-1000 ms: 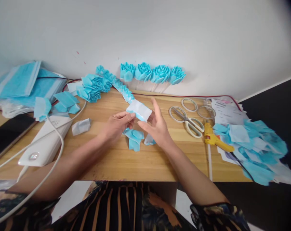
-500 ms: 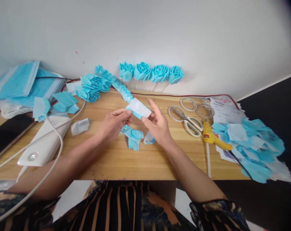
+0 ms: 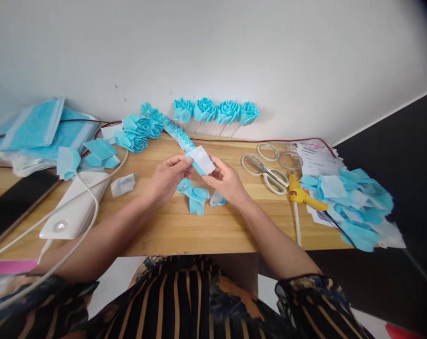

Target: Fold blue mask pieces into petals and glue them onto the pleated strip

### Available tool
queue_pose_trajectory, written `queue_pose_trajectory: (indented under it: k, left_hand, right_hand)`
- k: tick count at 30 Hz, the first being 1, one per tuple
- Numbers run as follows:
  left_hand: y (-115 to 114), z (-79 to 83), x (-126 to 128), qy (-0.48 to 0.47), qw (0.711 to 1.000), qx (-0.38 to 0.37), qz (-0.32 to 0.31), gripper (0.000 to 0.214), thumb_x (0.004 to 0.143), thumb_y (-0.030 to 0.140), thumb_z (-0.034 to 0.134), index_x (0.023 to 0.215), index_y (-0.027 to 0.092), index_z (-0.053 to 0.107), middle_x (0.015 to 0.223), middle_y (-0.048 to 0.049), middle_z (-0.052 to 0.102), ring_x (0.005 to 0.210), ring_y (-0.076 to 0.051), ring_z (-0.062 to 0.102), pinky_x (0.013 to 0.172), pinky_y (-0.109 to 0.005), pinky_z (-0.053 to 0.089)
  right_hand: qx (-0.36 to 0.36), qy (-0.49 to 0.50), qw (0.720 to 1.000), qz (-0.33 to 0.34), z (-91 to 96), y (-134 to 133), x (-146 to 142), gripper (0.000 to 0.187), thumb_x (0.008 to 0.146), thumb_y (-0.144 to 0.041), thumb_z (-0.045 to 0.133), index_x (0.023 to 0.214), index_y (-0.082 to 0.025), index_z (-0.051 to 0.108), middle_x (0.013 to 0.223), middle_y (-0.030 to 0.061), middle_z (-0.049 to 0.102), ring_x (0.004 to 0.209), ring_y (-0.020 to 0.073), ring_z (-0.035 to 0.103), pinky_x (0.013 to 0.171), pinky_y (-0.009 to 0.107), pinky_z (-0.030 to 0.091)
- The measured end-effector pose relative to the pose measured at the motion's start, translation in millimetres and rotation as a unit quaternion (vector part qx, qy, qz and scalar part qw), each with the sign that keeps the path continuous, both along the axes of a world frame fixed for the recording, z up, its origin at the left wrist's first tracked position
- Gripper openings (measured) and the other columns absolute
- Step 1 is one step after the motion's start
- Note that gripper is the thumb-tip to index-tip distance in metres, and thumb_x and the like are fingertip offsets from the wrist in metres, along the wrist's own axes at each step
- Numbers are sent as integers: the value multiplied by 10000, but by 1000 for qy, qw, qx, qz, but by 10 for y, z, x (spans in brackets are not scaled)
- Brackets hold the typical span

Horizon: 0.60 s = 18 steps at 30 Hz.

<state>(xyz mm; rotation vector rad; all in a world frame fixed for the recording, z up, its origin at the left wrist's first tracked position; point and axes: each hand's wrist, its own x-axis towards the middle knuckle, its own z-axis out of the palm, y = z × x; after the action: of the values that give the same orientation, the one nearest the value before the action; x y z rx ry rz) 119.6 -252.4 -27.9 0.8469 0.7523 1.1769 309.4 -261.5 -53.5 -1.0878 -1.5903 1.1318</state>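
Between both hands is a small piece of blue-and-white fabric (image 3: pixel 202 159), its white side facing up and a blue folded strip along its lower left edge. My left hand (image 3: pixel 174 175) pinches its left side between thumb and fingers. My right hand (image 3: pixel 225 179) grips its right side, thumb below and fingers behind. Loose blue fabric pieces (image 3: pixel 196 197) lie on the wooden table under the hands, with another folded piece (image 3: pixel 217 198) by my right hand. Behind the held piece stretches a row of folded blue petals (image 3: pixel 178 134).
Blue fabric roses (image 3: pixel 205 110) stand along the wall, with more roses (image 3: pixel 135 133) at the left. Scissors (image 3: pixel 270 175), tape rolls (image 3: pixel 268 151), a yellow glue gun (image 3: pixel 303 195) and a fabric heap (image 3: pixel 362 202) lie right. A power bank (image 3: pixel 72 212), phone (image 3: pixel 17 202) and masks (image 3: pixel 33 122) lie left.
My right hand's fingers have closed in on the fabric piece, where the index finger was raised before. The piece has turned a little. The camera view has shifted slightly.
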Motion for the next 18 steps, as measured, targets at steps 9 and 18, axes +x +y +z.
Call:
queue_pose_trajectory:
  k: [9,18]
  left_hand:
    - [-20,-27,-8,161,984,74,6,327,726,447,830,631,182,663,571,10,598,540,-118,500,536,-259,356]
    - [-98,21,51,195,976,99,7,277,741,437,815,711,181,715,609,10,616,575,-130,519,561,-259,380]
  right_hand:
    - [5,27,997,76,119,38,100,850,808,-603,754,1523,-269,439,1261,88,717,1096,238,710,945,409,588]
    - [6,-3,1000,24,55,-25,-17,742,837,-294,709,1523,-309,429,1035,11,754,803,175,709,731,342,625]
